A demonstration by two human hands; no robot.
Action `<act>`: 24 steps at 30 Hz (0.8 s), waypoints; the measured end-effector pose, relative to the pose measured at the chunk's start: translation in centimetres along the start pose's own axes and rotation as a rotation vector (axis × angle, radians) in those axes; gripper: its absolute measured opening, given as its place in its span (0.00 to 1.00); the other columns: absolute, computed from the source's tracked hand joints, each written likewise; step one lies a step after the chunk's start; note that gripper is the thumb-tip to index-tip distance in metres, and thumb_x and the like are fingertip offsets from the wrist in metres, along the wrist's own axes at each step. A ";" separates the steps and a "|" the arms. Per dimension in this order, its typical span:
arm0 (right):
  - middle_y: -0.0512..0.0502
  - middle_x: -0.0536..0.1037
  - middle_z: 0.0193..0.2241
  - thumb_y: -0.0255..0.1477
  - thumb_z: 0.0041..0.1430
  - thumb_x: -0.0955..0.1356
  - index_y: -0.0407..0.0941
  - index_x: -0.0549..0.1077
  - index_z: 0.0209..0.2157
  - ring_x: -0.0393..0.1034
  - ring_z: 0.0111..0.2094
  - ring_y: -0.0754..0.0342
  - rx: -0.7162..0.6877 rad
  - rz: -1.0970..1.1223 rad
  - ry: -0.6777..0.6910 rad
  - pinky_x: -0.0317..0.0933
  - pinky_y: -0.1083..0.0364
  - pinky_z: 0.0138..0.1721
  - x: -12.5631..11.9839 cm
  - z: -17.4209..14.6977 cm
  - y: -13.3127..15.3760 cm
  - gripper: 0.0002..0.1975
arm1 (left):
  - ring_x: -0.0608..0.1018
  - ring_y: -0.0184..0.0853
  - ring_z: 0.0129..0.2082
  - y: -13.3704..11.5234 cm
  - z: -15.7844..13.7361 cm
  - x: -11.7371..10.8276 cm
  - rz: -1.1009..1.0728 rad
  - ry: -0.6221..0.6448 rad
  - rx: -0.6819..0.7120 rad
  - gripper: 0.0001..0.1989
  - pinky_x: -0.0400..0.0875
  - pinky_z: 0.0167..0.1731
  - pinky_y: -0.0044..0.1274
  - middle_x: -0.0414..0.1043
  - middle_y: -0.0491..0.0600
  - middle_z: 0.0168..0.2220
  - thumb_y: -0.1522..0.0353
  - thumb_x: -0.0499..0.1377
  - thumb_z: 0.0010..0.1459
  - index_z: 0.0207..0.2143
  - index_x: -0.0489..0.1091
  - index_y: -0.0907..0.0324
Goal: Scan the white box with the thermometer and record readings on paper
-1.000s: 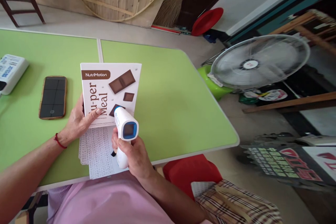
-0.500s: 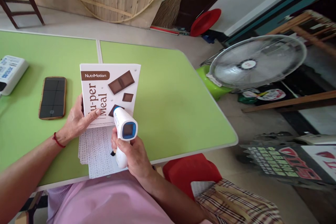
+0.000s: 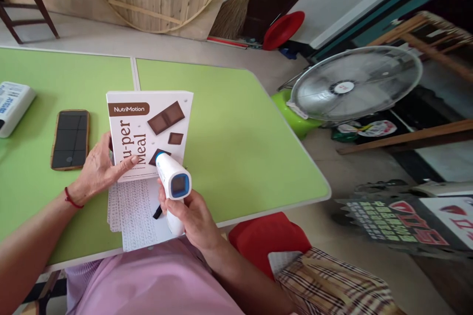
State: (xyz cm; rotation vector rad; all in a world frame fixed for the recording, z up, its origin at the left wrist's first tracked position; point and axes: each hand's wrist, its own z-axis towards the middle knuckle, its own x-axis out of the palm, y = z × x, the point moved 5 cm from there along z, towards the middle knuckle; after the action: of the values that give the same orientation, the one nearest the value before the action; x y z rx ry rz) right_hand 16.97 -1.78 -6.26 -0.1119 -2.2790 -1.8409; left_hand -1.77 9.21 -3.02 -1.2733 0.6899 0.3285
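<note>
A white box (image 3: 162, 147) printed "NutriMotion" and pictures of chocolate is tilted up over the green table (image 3: 229, 157). My left hand (image 3: 101, 165) grips its left side, thumb across the front and the other fingers hidden behind. In my right hand (image 3: 194, 216) is a white handheld infrared thermometer (image 3: 173, 177) with a blue-rimmed dark screen facing me. Its front end points at the lower right of the box, and I cannot tell if they touch. Handwritten sheets (image 3: 136, 219) lie beneath, with a small black object (image 3: 157, 212) on them, partly hidden by the thermometer.
A phone (image 3: 70, 139) and a white device (image 3: 15, 108) lie at the left of the table. Beyond the right edge stand a fan (image 3: 354, 86) and a red stool (image 3: 266, 241) with checked cloth (image 3: 332, 280) beside it.
The whole view has shifted slightly, so things appear a little further left. Both hands keep their holds on the box and thermometer. More of the small black object shows beside the thermometer.
</note>
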 end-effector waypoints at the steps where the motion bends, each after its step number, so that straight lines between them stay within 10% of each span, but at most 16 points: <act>1: 0.51 0.69 0.27 0.45 0.54 0.71 0.45 0.73 0.35 0.61 0.26 0.57 -0.016 -0.026 -0.007 0.61 0.54 0.29 -0.3 0.0 0.2 0.17 | 0.78 0.49 0.42 0.0 0.0 -0.1 0.027 0.016 -0.012 0.34 0.75 0.41 0.43 0.73 0.59 0.45 0.43 0.57 0.54 0.50 0.61 0.59; 15: 0.37 0.79 0.42 0.44 0.45 0.73 0.45 0.74 0.46 0.73 0.42 0.39 -0.109 -1.005 -0.628 0.66 0.41 0.43 -16.0 3.8 1.7 0.27 | 0.78 0.49 0.46 0.6 0.1 0.0 -0.142 0.122 -0.133 0.35 0.76 0.42 0.41 0.74 0.59 0.49 0.46 0.64 0.50 0.51 0.61 0.59; 19: 0.36 0.78 0.41 0.38 0.51 0.70 0.45 0.75 0.45 0.71 0.42 0.39 -0.251 -1.240 -0.577 0.66 0.41 0.42 -15.6 3.8 1.8 0.20 | 0.79 0.50 0.45 0.7 0.1 -0.1 -0.138 0.153 -0.151 0.37 0.76 0.42 0.41 0.75 0.58 0.48 0.46 0.64 0.48 0.52 0.62 0.59; 24: 0.40 0.75 0.37 0.26 0.61 0.67 0.46 0.77 0.44 0.69 0.40 0.45 -0.716 -1.434 -0.400 0.63 0.45 0.45 -9.1 1.5 4.3 0.11 | 0.78 0.52 0.48 0.8 0.1 -0.1 -0.124 0.166 -0.129 0.38 0.75 0.45 0.44 0.74 0.59 0.50 0.47 0.65 0.48 0.54 0.61 0.59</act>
State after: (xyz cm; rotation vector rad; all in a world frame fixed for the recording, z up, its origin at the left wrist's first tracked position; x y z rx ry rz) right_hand 26.44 1.30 -4.39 1.5218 -1.7324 -3.4345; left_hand -2.24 9.52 -3.56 -1.4711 0.7357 0.1688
